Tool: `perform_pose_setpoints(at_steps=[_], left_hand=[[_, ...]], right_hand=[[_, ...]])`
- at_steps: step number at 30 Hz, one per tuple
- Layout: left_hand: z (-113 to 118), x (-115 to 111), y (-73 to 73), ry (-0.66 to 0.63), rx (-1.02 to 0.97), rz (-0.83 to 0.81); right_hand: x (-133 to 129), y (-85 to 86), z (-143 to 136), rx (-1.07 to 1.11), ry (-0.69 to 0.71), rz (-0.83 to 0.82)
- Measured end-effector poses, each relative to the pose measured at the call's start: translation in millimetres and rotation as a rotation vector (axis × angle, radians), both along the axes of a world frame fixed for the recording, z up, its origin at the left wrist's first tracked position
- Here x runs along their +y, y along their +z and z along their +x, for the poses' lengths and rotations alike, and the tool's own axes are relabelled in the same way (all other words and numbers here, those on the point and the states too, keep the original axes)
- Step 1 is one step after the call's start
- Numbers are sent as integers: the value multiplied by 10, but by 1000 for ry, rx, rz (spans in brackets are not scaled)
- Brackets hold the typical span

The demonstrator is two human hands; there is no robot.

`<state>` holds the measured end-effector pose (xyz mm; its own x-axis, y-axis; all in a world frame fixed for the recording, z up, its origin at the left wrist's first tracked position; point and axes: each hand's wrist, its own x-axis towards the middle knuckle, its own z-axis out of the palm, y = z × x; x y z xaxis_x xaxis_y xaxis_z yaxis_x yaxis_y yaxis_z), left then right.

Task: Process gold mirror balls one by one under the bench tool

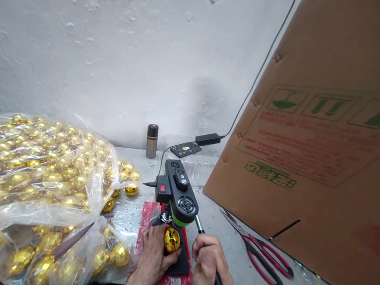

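My left hand [156,251] holds a small gold faceted ball [171,239] between thumb and fingers, above the dark base plate [179,264] of a small black-and-green bench machine [182,195]. The ball sits just below the machine's round-vented head; whether they touch is hard to tell. My right hand [210,267] is wrapped around a lever [199,225] with a metal shaft and black grip, at the machine's right side. A box with a red switch [162,188] is fixed to the machine's left side. Red plastic sheet [148,221] lies under the base.
A clear plastic bag [39,173] full of gold balls fills the left side, tied with a purplish strip. Red-handled scissors [262,255] lie right, beside a large cardboard box [309,135]. Behind stand a spray can [152,141], a phone-like dark slab [186,149] and a power adapter [208,139].
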<state>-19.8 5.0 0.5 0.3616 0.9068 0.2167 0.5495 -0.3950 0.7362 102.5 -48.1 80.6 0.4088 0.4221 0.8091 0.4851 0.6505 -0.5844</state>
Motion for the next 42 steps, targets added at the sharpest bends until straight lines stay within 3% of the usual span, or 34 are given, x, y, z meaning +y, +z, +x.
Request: perform_pose_setpoints(at_steps=[16, 27, 31, 34, 39, 42], left_hand=[[55, 1, -65, 46, 12, 27], [62, 1, -57, 45, 13, 20], [59, -6, -43, 36, 20, -3], [59, -13, -26, 37, 18, 3], [37, 26, -5, 53, 28, 52], [-28, -28, -1, 11, 2, 121]], right_hand=[[19, -36, 23, -49, -71, 22], [24, -370, 41, -141, -89, 25], [61, -369, 74, -210, -61, 70], [21, -136, 87, -221, -38, 46], [-25, 687, 43, -15, -9, -150], [-14, 988, 32, -37, -8, -230]])
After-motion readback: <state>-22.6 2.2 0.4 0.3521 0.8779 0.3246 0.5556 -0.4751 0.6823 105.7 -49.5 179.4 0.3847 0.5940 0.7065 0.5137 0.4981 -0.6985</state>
